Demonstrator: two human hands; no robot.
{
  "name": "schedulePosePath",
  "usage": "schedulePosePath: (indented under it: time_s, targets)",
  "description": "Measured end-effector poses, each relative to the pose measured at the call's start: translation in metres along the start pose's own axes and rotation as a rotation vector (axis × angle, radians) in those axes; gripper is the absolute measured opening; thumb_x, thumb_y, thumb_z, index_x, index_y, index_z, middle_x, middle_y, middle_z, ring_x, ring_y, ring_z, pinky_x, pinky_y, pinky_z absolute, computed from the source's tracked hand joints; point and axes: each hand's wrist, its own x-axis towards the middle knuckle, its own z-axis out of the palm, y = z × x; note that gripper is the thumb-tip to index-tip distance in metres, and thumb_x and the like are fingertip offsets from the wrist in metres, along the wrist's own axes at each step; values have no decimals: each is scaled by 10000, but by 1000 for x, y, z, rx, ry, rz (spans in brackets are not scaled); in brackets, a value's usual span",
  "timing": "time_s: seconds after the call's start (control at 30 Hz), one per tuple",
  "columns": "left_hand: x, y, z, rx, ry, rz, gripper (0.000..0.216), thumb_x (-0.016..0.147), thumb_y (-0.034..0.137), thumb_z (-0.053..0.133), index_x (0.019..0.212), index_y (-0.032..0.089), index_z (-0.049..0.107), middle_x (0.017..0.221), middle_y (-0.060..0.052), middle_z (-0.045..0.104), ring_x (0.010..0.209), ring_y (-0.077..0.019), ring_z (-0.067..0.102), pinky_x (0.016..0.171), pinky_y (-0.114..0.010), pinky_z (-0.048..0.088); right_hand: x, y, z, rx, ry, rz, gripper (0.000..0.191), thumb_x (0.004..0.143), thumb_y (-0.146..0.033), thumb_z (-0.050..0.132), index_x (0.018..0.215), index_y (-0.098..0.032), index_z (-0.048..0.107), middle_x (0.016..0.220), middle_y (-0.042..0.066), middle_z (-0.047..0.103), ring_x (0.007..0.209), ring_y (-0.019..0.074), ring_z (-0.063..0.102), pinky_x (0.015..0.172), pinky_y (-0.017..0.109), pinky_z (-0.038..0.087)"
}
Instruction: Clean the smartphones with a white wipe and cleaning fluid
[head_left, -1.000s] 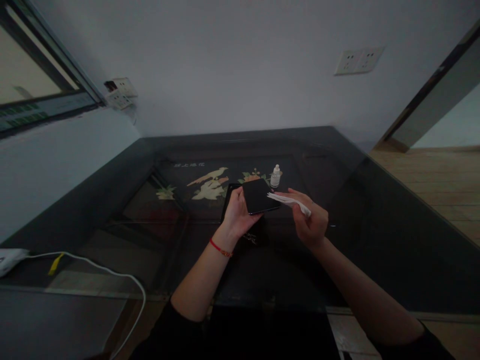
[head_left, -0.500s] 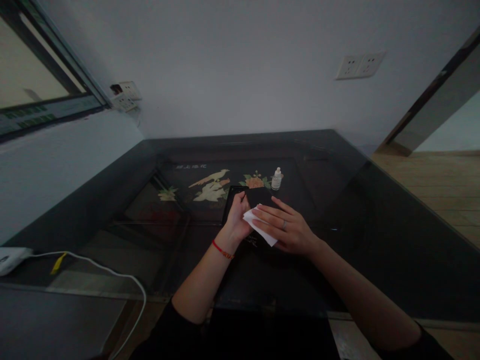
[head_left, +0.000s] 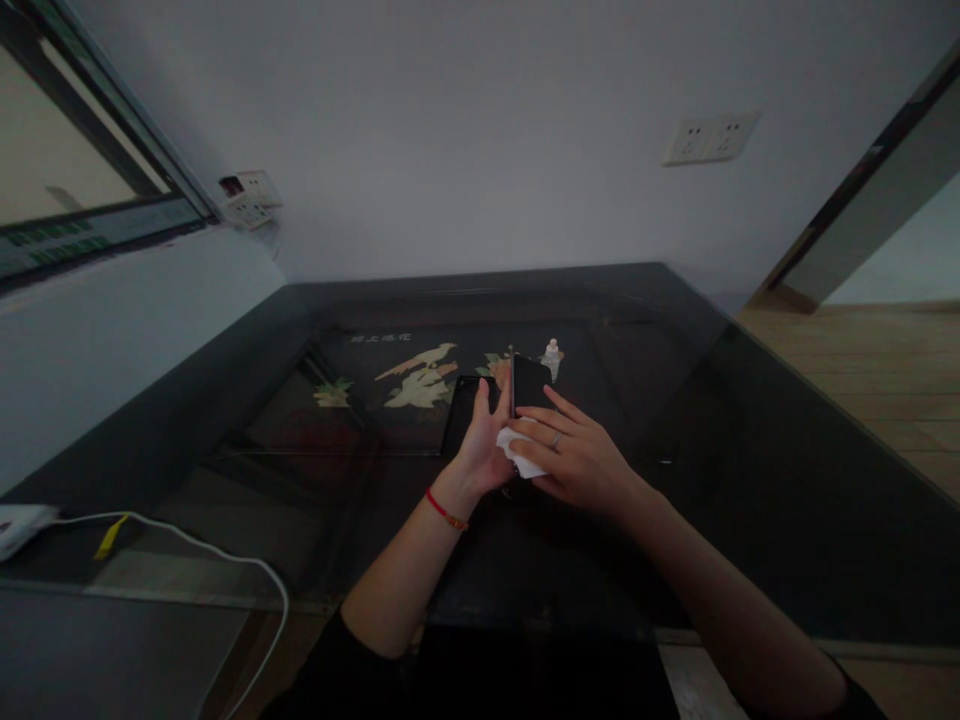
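A dark smartphone stands tilted between my two hands. My right hand, with a ring on one finger, is closed over a white tissue at the phone's lower part. My left hand, with a red bracelet, has its thumb raised and fingers stretched along the phone's left edge; its grip looks loosened. Just beyond the left hand a black phone case lies on the dark tabletop. Behind the phone stands a small white bottle, partly hidden.
Under the glossy top show a bird and flower pattern. A white cable with a yellow tag runs from a white plug block at the left edge. Wall sockets sit above the table.
The phone has been turned up on its edge, its dark face now showing. My left hand's fingers have spread from around it, and the tissue is more bunched under my right fingers.
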Motion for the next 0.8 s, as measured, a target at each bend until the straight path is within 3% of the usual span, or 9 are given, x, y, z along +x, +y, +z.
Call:
schedulePosePath:
  time_s: [0.17,0.37,0.47,0.63,0.8]
  targets:
    - [0,-4,1,-32,-28,-19,599,904,624,233,1421,343,345,779,-8,659,610,-139,623,656,-256,459,-1,8,3,-34,10,37,284,806,-204,585,1081,-211,656,1113,76,690,1144,257,572,1094,545,322]
    - [0,-12,3,-22,-108,-153,690,861,681,274,1310,212,506,1010,-102,686,891,-244,653,840,-378,457,-5,25,2,-32,68,158,255,809,-197,588,1049,-225,670,1204,85,648,1199,269,526,1086,567,319]
    - [0,-16,2,2,-163,-194,676,856,685,276,1279,223,530,1043,-110,678,931,-266,647,857,-430,455,-8,32,1,-68,109,220,238,834,-198,562,1045,-211,672,1224,96,636,1208,274,520,1083,566,325]
    - [1,-17,-1,84,-155,-170,659,859,679,266,1336,272,471,1034,-97,674,886,-251,655,819,-447,486,-14,38,6,-37,110,128,261,851,-201,527,1082,-208,649,1210,77,646,1198,238,538,1084,527,345]
    - [0,-22,-4,300,-160,-166,572,891,498,458,1430,406,290,1008,-73,663,775,-213,661,696,-404,530,-18,48,7,17,229,349,261,866,-203,490,1064,-227,659,1154,65,672,1131,231,587,1068,524,359]
